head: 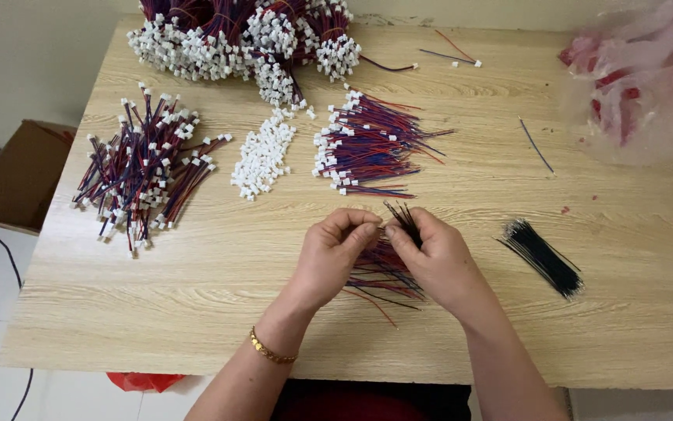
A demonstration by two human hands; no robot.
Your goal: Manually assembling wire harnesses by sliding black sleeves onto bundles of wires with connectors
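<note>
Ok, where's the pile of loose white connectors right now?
The loose white connectors lie mid-table, beyond the left hand, between two bundles of connector-tipped wires.

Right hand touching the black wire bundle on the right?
Apart. Head view shows bare table between the right hand and the black wire bundle; the hand pinches other wires with the left hand.

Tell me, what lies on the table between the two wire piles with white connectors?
A heap of loose white connectors lies between the left wire pile and the right wire pile, in the head view.

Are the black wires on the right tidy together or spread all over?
Together: the black wires lie in one neat bundle on the table.
</note>
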